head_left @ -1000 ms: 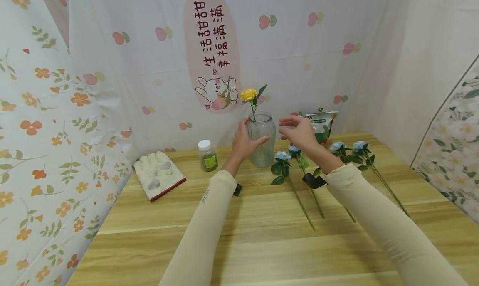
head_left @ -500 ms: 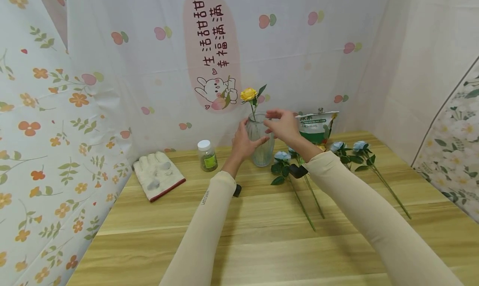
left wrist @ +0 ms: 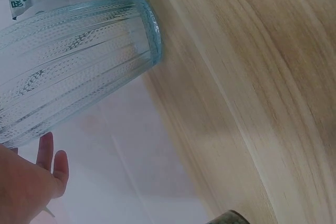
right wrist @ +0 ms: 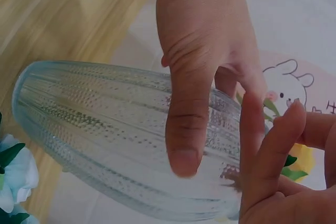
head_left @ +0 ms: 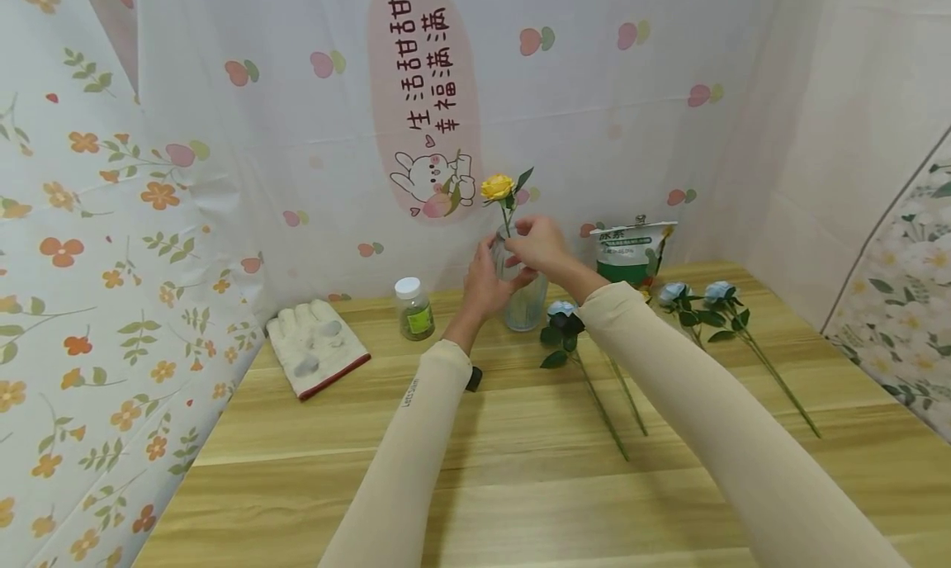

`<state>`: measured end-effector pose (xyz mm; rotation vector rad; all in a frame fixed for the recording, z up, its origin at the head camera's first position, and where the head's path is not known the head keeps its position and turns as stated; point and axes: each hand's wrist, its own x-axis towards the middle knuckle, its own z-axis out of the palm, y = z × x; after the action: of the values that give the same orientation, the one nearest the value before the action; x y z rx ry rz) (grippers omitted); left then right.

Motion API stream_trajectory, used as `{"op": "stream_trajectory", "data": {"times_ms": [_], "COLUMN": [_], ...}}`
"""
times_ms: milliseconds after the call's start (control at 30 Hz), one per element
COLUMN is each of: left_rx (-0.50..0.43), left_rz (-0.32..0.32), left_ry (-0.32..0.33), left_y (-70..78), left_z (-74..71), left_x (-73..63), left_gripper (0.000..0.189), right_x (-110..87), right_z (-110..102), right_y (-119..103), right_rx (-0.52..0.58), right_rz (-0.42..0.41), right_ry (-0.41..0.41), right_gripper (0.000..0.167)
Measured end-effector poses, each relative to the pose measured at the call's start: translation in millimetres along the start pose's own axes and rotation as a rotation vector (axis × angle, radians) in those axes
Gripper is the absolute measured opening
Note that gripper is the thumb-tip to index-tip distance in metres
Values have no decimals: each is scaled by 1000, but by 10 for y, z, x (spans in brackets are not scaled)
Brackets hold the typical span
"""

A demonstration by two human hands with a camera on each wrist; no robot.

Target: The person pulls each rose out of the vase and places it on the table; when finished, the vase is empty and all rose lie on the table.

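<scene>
A ribbed clear glass vase [head_left: 524, 310] stands upright on the wooden table, with a yellow rose [head_left: 497, 187] rising from its mouth. My left hand [head_left: 486, 283] grips the vase's upper body, its thumb across the near side in the right wrist view. My right hand [head_left: 546, 246] is at the vase's mouth, fingertips bent beside the rose stem. In the right wrist view, my right fingers [right wrist: 278, 153] cover part of the rose. Whether they pinch the stem is hidden. In the left wrist view the vase [left wrist: 79, 66] shows its base on the table.
Several blue roses lie right of the vase, one blue rose [head_left: 721, 291] farthest right. A white and green pouch [head_left: 626, 250] stands behind them. Left are a white-capped jar [head_left: 414, 310] and a pale glove [head_left: 315, 347]. A printed curtain [head_left: 312, 163] hangs behind.
My right hand has moved left from beside the vase to its mouth and the rose stem. The left hand has kept its hold on the vase, which has not moved.
</scene>
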<state>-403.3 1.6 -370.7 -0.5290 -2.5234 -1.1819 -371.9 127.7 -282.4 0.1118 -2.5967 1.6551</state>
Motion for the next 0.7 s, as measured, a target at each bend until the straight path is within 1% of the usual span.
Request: {"op": "stream_trajectory", "data": {"times_ms": [67,133,200,267,300,367,500,533,600,700], "left_rx": [0,-4,-9,-13,-15,-17,-16,-15,-12,-10], "left_rz": [4,9,16,25,26,25,15,14,9,-4], "left_ry": [2,2,3,2,0,-3,-4,-4,-6,-15], "left_y": [-8,-13,-15,-10,-6,-1,2,0,-4,-7], "left_z": [3,4,3,-1,-3,-8,-13,-12,-12,-11], "left_x": [-3,-4,-8,-8,-10,-16,-18,-16,-11,-3], "left_gripper": [94,93,92,91,90,89,90,91,91,91], "right_x": [17,31,43,50,52,54,61,66,65,53], "right_z": [15,28,40,50,54,61,69,71,83,114], "right_y": [-23,-51,-77,-96,-96,-86,-32,-16,17,62], "right_rx": [-19,-30,-34,-29,-25,-4,25,25,14,-1], "right_rz": [22,54,91,113,117,111,54,37,1,-53], "right_ry": [-35,-68,-93,-102,-105,-110,-111,-103,-74,4], "right_gripper": [58,53,42,23,20,22,44,46,45,38]}}
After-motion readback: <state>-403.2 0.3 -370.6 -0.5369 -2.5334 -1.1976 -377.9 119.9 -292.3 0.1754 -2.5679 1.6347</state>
